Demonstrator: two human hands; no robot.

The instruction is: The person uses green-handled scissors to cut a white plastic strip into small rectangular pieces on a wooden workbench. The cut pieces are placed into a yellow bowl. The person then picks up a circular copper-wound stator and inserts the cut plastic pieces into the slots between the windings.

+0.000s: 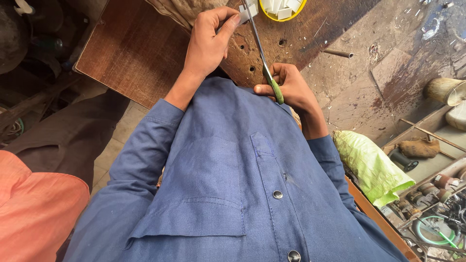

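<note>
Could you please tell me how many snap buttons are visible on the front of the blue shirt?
2. One snap button sits on the placket mid-chest, beside the pocket; the other snap button is lower down, at the picture's bottom edge. More may lie out of frame.

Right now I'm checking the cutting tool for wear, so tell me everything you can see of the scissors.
The scissors are long, with slim grey metal blades and green handles. The right hand grips the handles, fingers wrapped round them. The blades point away from the person over the brown wooden board, tips reaching a small white piece pinched in the left hand. The blades look nearly closed; edge wear is too fine to tell.
</note>
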